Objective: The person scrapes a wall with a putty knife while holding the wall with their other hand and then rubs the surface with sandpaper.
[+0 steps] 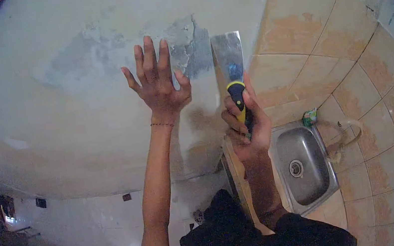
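Right grip [252, 128]: round putty knife [236, 85] | juts ahead, beside grey patch [201, 54] | left grip [165, 96]: spread wide

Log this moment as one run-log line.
left hand: open, fingers spread at wall | right hand: gripping scraper, blade up beside gray patch | sink: lower right

Yellow-and-black scraper handle [237, 96]

1. My left hand [165, 94]: fingers spread against a grey patch [77, 59] on the pale wall [100, 116]; contact unclear.
2. My right hand [255, 132]: fingers around the handle of a scraper [232, 62], blade beyond the fingertips.
3. Steel sink [309, 150]: right of and below those fingers.
4. Green packet [309, 117]: sink's upper corner.
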A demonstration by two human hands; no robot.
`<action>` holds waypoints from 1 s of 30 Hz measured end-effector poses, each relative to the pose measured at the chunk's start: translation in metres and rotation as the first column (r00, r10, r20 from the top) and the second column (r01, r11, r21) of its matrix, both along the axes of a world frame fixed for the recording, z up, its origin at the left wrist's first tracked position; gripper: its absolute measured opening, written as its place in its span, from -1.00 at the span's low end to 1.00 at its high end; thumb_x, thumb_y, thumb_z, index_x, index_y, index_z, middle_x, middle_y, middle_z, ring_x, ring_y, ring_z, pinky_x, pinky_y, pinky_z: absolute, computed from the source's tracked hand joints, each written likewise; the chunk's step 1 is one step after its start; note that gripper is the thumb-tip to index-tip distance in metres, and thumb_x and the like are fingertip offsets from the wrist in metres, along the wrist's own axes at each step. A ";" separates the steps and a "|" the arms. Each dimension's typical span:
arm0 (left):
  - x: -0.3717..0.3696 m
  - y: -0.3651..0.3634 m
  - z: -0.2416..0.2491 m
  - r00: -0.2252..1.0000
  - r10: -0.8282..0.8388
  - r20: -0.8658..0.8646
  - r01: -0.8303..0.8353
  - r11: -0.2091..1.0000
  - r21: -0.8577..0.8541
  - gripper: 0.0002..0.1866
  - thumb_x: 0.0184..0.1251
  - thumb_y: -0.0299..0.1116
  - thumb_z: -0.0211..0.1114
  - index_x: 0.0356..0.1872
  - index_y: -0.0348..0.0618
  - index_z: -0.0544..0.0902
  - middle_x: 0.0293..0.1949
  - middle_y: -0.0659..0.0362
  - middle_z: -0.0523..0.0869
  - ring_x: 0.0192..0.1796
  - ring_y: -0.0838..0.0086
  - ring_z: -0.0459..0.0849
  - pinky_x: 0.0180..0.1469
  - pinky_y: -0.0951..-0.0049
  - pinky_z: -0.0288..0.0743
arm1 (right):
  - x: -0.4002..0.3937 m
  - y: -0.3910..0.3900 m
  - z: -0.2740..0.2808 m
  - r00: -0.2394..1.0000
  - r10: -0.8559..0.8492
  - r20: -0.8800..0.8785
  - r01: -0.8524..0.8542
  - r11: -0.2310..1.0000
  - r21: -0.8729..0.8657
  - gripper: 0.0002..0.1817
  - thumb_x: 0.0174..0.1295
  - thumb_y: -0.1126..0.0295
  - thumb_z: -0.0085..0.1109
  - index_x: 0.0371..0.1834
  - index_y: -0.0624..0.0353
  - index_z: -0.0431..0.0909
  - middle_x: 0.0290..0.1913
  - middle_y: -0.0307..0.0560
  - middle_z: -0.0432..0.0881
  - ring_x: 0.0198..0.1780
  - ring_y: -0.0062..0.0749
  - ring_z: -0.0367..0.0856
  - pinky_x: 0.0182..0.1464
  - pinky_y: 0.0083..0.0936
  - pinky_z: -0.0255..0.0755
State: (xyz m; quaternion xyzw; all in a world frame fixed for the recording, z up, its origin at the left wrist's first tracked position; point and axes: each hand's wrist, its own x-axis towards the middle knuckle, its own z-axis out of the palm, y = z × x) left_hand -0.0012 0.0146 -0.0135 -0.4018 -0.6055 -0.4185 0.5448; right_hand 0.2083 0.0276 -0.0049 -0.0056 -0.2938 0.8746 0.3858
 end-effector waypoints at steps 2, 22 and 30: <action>0.000 0.000 0.000 1.000 0.007 -0.006 -0.007 1.000 0.004 -0.30 0.21 -0.17 0.03 0.47 0.11 0.41 0.50 0.16 0.36 0.57 0.26 0.20 0.62 -0.06 -0.40 | -0.001 0.003 0.001 1.000 0.016 -0.006 -0.016 1.000 -0.003 -0.29 0.50 0.16 0.03 0.65 -0.18 -0.03 -0.41 -0.22 0.33 -0.64 -0.69 0.15 -0.78 -0.82 0.07; 0.004 -0.002 0.000 1.000 0.017 0.013 -0.017 1.000 -0.015 -0.32 0.22 -0.18 0.03 0.46 0.07 0.42 0.51 0.12 0.34 0.57 0.21 0.21 0.61 -0.07 -0.42 | -0.004 0.009 0.007 0.991 0.084 -0.101 -0.088 0.996 -0.032 -0.32 0.52 0.23 0.00 0.64 -0.20 -0.04 -0.34 -0.20 0.30 -0.64 -0.75 0.11 -0.81 -0.88 0.05; 0.005 -0.001 0.001 1.000 0.008 -0.001 -0.008 1.000 0.000 -0.31 0.19 -0.21 0.02 0.45 0.00 0.43 0.50 0.07 0.35 0.57 0.16 0.21 0.61 -0.07 -0.42 | 0.001 0.015 -0.001 0.992 0.110 -0.056 -0.111 0.993 -0.027 -0.24 0.48 0.18 0.05 0.66 -0.18 -0.10 -0.36 -0.20 0.34 -0.65 -0.71 0.16 -0.79 -0.83 0.06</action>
